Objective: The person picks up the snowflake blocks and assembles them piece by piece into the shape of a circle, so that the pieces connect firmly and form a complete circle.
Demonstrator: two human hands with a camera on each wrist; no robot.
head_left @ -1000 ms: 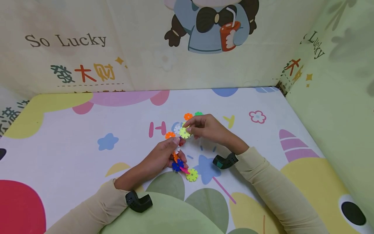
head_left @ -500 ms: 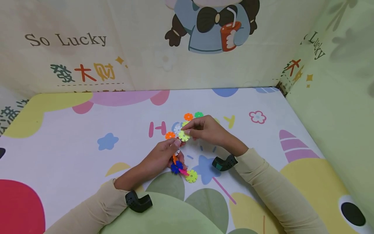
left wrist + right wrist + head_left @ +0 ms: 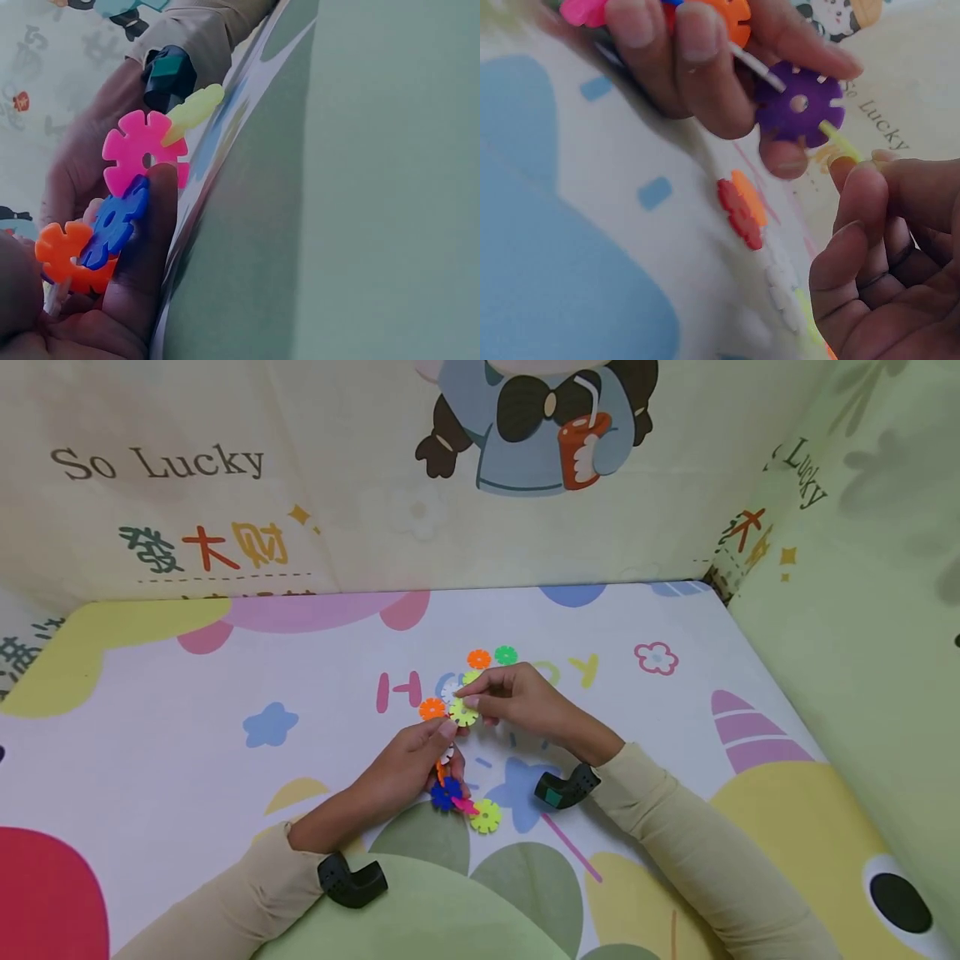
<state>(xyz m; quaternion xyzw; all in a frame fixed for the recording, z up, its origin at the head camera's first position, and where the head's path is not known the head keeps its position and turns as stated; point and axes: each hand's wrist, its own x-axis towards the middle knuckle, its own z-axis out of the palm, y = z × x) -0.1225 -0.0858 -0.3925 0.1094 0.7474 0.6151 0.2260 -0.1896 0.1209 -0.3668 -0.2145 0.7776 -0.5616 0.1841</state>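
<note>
My left hand [image 3: 408,764] grips a chain of notched snowflake discs. In the left wrist view a yellow disc [image 3: 195,112], a pink disc [image 3: 127,150], a blue disc [image 3: 116,221] and an orange disc [image 3: 56,251] are linked along it. The right wrist view shows a white disc, edge-on, joined to a purple disc [image 3: 802,112] at the chain's upper end. Between thumb and fingertips, my right hand [image 3: 528,700] pinches a yellow-green disc [image 3: 464,714]. Its edge meets the purple disc's rim; how deep it sits in a slot I cannot tell.
Several loose discs lie beyond the hands on the patterned table: an orange one [image 3: 478,658], a green one [image 3: 506,655], a white one [image 3: 451,692] and another orange one [image 3: 432,708]. A red disc [image 3: 739,214] shows in the right wrist view. A printed cloth wall [image 3: 360,527] stands behind.
My right hand has moved slightly down and left, bringing the yellow-green disc closer to my left hand. The chain's lower end has sunk a little. The head view has shifted slightly.
</note>
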